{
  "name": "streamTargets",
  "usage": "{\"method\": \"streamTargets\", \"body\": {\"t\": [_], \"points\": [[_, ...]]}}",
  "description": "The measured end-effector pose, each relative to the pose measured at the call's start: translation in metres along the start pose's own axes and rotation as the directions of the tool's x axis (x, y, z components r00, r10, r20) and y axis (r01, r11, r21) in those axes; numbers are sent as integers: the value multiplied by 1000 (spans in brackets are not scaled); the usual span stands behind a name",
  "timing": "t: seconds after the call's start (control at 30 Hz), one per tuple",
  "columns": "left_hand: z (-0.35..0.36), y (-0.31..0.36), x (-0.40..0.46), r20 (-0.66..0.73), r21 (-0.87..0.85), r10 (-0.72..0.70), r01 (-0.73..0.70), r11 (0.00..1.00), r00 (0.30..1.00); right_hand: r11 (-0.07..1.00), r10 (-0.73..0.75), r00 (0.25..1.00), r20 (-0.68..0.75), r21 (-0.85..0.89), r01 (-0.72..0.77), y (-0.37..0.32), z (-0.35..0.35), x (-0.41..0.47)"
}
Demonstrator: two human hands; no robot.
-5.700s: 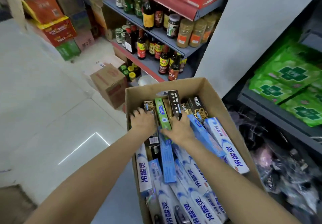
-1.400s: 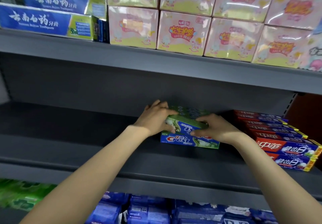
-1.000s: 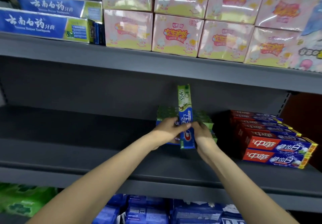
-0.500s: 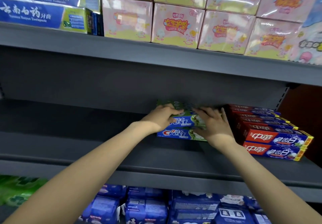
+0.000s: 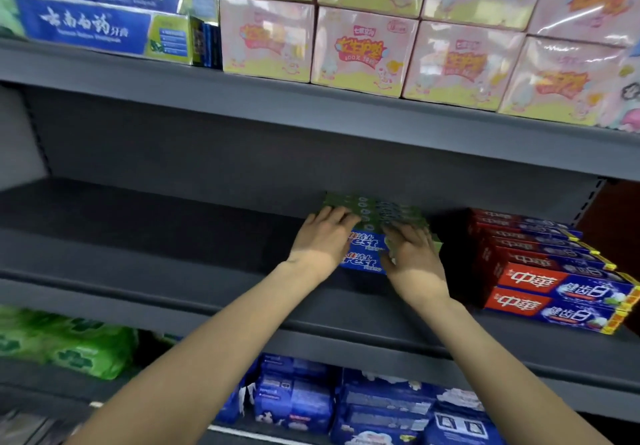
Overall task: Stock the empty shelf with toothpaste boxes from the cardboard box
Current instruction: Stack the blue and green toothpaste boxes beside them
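Observation:
A stack of green and blue Crest toothpaste boxes [image 5: 367, 247] lies on the grey middle shelf [image 5: 173, 271], right of its centre. My left hand [image 5: 323, 238] rests on the stack's left end, fingers laid over the top boxes. My right hand [image 5: 410, 254] rests on the stack's right end, fingers spread flat over the green tops. Neither hand is curled round a box. The cardboard box is out of view.
Red and blue toothpaste boxes [image 5: 554, 282] are stacked at the shelf's right. The upper shelf holds pink packs [image 5: 360, 49] and blue boxes [image 5: 100, 25]. Below are green packs [image 5: 62, 344] and blue packs [image 5: 346, 406]. The middle shelf's left part is bare.
A second ago both hands held one Crest box upright; it now lies flat on the stack, and both hands have settled on the stack's ends.

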State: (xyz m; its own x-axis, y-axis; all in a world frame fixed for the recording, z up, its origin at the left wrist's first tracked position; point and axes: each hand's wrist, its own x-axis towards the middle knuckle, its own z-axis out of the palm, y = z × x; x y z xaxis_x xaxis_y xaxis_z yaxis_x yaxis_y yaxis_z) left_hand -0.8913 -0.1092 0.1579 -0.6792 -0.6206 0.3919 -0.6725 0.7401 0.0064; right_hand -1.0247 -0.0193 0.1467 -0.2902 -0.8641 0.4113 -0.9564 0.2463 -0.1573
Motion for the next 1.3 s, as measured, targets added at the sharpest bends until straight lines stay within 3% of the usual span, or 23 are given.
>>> {"method": "streamTargets", "body": {"t": [0.07, 0.13, 0.2, 0.3, 0.57, 0.7, 0.83, 1.1, 1.23, 1.3], "points": [[-9, -9, -13, -55, -18, -32, 31, 999, 998, 990, -65, 996, -52, 119, 71, -17, 0, -5], [-20, -21, -32, -218, -35, -51, 45, 998, 975, 972, -120, 988, -101, 191, 138, -41, 0, -11], [-25, -42, -62, -292, -5, -106, 109, 994, 951, 956, -160, 982, -105, 230, 180, -74, -1, -19], [-43, -75, -122, -234, -71, -222, 211, 975, 947, 921, -244, 967, -72, 296, 255, -135, 2, -37], [-89, -215, -351, -148, -104, -547, 536, 837, 824, 806, -444, 892, 85, 474, 355, -363, 46, -130], [-113, -286, -466, -25, -60, -632, 630, 774, 774, 769, -482, 860, 169, 553, 322, -485, 78, -187], [-129, -342, -563, 67, -17, -739, 741, 671, 671, 756, -545, 782, 304, 583, 300, -585, 103, -239], [-93, -455, -684, 308, 30, -839, 877, 479, 448, 776, -605, 608, 514, 550, 307, -719, 173, -292], [-68, -497, -705, 479, 36, -774, 872, 487, 413, 816, -568, 555, 607, 505, 282, -754, 211, -296], [-59, -512, -713, 587, 67, -694, 830, 554, 416, 855, -516, 523, 678, 441, 272, -765, 229, -297]]}}
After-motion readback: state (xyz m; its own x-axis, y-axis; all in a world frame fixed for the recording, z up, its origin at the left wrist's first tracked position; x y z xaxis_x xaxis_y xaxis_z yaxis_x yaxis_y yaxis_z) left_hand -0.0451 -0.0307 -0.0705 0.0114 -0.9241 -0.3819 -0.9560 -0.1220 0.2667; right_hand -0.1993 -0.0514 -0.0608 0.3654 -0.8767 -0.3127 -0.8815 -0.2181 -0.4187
